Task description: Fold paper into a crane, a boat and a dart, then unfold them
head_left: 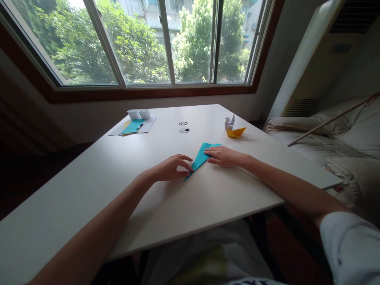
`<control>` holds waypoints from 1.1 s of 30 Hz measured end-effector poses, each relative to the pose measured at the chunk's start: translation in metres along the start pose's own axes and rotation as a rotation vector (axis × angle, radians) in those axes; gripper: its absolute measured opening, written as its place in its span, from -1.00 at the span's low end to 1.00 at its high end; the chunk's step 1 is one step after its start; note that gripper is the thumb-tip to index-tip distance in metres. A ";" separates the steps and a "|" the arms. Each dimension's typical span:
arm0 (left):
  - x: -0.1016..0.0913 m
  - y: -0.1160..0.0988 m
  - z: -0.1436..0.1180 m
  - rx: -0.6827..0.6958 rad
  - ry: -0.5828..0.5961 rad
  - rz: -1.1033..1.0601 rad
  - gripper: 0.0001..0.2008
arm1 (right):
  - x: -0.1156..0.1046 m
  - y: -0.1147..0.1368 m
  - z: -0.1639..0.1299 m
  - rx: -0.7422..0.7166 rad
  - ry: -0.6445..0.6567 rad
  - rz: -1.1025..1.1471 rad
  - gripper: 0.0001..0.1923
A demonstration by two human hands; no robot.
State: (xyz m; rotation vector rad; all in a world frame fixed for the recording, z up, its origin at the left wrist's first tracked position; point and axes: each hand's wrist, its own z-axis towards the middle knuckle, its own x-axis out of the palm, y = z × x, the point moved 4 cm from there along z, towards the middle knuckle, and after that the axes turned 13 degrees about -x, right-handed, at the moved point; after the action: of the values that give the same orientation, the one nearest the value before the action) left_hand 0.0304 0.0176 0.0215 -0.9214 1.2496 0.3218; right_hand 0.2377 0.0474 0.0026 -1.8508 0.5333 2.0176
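Observation:
A folded piece of turquoise paper (200,158) lies slantwise on the white table, its narrow point toward me. At that lower end, my left hand (170,168) has thumb and fingertips closed together on the paper's edge, with the index finger raised a little. My right hand (225,156) lies flat across the wider upper part, fingers stretched out and pressing on it. Part of the paper is hidden under the right fingers. Beyond the right hand stand a yellow paper boat (236,132) and a white paper crane (229,122).
On the white table (142,154), sheets of coloured paper (133,126) with a pen (140,126) lie at the far left, beside two white folded paper pieces (139,114). Round table inserts (184,130) sit mid-table. A pale sofa (341,126) stands at the right.

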 end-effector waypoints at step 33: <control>0.012 -0.023 0.001 0.044 0.120 -0.059 -0.78 | 0.013 -0.039 0.011 0.132 0.113 0.229 -0.22</control>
State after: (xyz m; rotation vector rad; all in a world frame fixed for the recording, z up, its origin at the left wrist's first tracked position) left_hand 0.0500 0.0010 0.0205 -0.9489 1.3318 0.1934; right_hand 0.2466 0.0870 -0.0108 -1.9053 0.9251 1.9696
